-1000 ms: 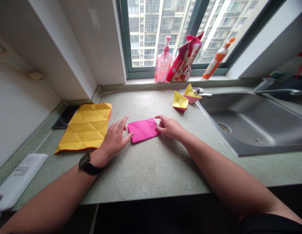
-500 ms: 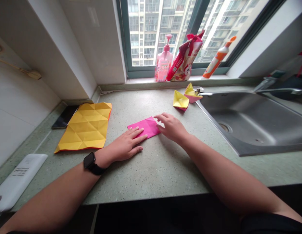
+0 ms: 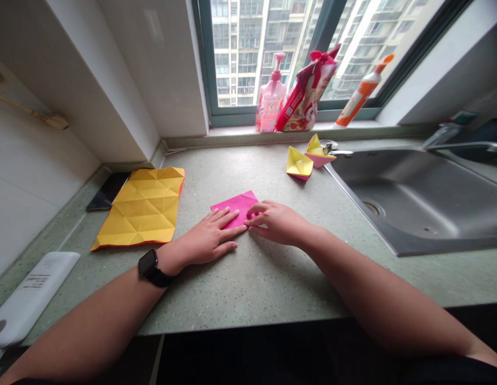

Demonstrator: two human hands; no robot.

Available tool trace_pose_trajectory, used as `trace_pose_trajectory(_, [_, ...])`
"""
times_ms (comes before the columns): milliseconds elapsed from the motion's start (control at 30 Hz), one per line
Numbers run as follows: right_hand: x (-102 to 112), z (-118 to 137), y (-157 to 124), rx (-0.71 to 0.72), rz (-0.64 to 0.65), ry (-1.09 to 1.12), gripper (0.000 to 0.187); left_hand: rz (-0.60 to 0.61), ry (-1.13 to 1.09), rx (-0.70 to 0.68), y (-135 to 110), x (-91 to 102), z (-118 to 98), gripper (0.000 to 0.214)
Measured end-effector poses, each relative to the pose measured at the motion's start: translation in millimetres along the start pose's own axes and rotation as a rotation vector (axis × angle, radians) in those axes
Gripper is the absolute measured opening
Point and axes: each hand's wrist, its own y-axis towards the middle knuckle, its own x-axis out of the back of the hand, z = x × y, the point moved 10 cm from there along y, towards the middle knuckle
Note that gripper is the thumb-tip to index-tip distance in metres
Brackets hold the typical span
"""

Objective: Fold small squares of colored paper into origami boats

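A folded piece of pink paper (image 3: 239, 201) lies on the counter in front of me. My left hand (image 3: 206, 238) rests flat on its near left part, fingers spread, pressing it down. At the paper's right end, my right hand (image 3: 278, 222) has its fingers curled and its thumb drawn in at the near right corner, which the fingers partly hide. Beyond the right hand sit two folded paper boats, yellow inside and pink outside: one boat (image 3: 299, 163) nearer, the other boat (image 3: 319, 152) by the sink.
On the left lies creased yellow paper (image 3: 142, 208), partly over a dark phone (image 3: 106, 192). A white power bank (image 3: 36, 299) is at the front left. The metal sink (image 3: 396, 248) is on the right. A pink pump bottle (image 3: 269, 104), red bag (image 3: 304, 99) and orange-white bottle (image 3: 358, 99) line the sill.
My right hand has moved toward me and left, from the paper's far right corner to its near right corner, its fingers closing in. My left hand stays on the paper.
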Motion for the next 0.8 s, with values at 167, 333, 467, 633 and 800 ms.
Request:
trace_pose_trajectory(167, [1,4,-3,0.02,0.036,0.012,0.019,-0.043,-0.017,0.023,-2,4.9,0,0.051])
trace_pose_trajectory(333, [0,5,-5,0.018,0.041,0.023,0.017,-0.052,-0.004,0.042,-3,6.6,-1,0.047])
trace_pose_trajectory(467, [2,-1,-5,-0.052,0.031,0.003,0.02,-0.076,-0.028,0.04,-2,9.5,-2,0.043])
trace_pose_trajectory(633, [9,-26,-12,-0.167,0.019,-0.003,0.023,-0.104,-0.062,0.028,-3,13.4,-5,0.039])
trace_pose_trajectory(800, [11,-44,-18,-0.25,0.043,-0.002,0.025,-0.113,-0.052,0.035,-5,19.0,-6,0.033])
